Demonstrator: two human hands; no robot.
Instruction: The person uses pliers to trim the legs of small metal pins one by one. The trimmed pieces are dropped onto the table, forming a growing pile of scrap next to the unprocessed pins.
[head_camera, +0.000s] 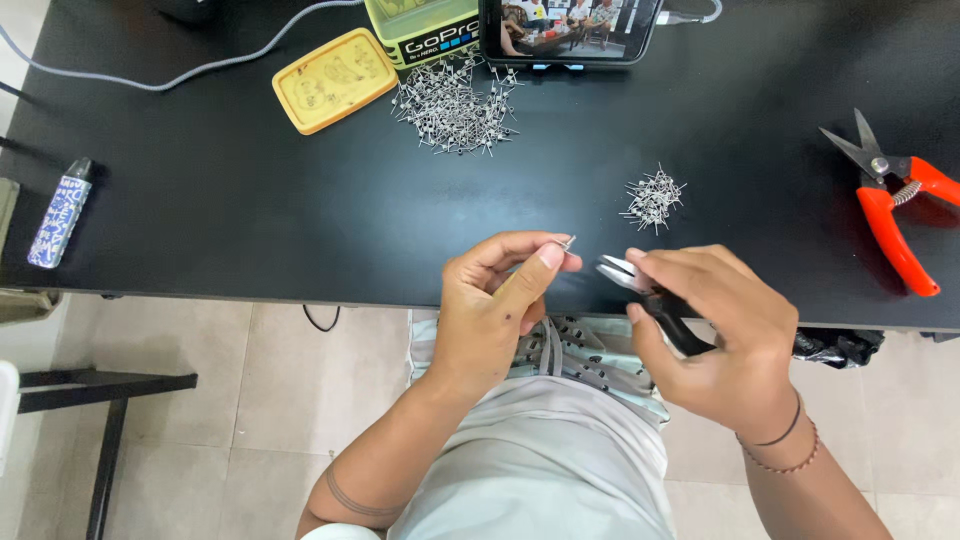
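Observation:
My left hand (495, 300) pinches a tiny metal piece (567, 243) between thumb and forefinger at the black table's (250, 200) near edge. My right hand (715, 330) grips small black-handled pliers (640, 285), whose silver jaws point left toward that piece, a short gap away. A large heap of similar small metal pieces (455, 105) lies at the back of the table. A smaller heap (653, 198) lies just beyond my right hand.
Red-handled snips (890, 190) lie at the right. At the back stand a yellow lid (335, 80), a green box (425, 25) and a phone (570, 30) showing video. A small patterned cylinder (60, 215) lies at the left edge, with a grey cable (180, 75) behind.

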